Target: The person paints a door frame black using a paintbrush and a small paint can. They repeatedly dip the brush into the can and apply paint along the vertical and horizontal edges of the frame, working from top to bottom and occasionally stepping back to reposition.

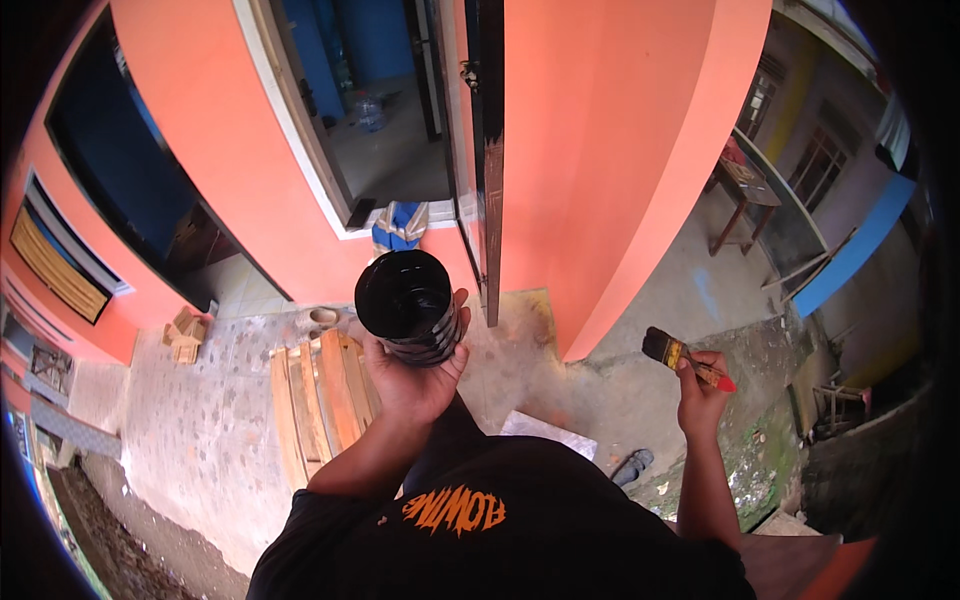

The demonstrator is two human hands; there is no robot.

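Observation:
My left hand (415, 388) is wrapped round a paint can (412, 346), its sides smeared black and its open mouth dark inside. Out to the right, my right hand (703, 400) grips a paintbrush (666, 348) by its handle, which ends in red. The brush's dark bristles point up and to the left, well apart from the can. Ahead stands a swung-out window sash (489, 180), seen edge-on; its upper part is black and a browner stretch shows lower down. A blue and white cloth or packet (401, 226) rests on the window sill just beyond the can.
A slatted wooden bench (318, 395) stands at my left. Orange walls (610, 150) rise ahead, with a window opening (370, 110) and a dark doorway (140, 160). A pale flat board (548, 434) and a dark sandal (632, 467) lie on the floor. A wooden table (745, 190) is far right.

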